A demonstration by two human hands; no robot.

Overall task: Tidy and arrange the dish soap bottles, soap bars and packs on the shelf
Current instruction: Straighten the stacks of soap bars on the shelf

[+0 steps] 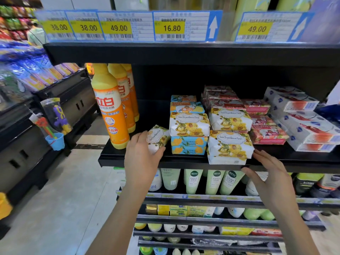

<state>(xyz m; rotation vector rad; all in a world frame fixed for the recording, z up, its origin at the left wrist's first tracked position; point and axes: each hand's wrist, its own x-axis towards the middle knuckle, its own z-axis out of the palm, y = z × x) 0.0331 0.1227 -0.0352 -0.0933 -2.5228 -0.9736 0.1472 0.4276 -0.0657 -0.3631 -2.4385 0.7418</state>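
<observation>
Soap pack [157, 137], flowered, tilted in my left hand [141, 155] at the shelf [184, 163] front, centre frame.
My left fingers curl round it; my right hand [272, 179], lower right, spreads straight fingers touching the floral stack [230, 146], holding nothing. Farther back, orange dish soap bottles [112, 111] stand left, red packs [265, 131] right.

Orange dish soap bottles [112, 115]: three, in a row. White floral-wrapped soap bars [189, 124]: at least four. Blue-and-yellow soap boxes [188, 145]: four visible. Yellow price tags [172, 27]: five. Red packs [266, 133] and white boxes [303, 126]: stacked, count unclear.
</observation>
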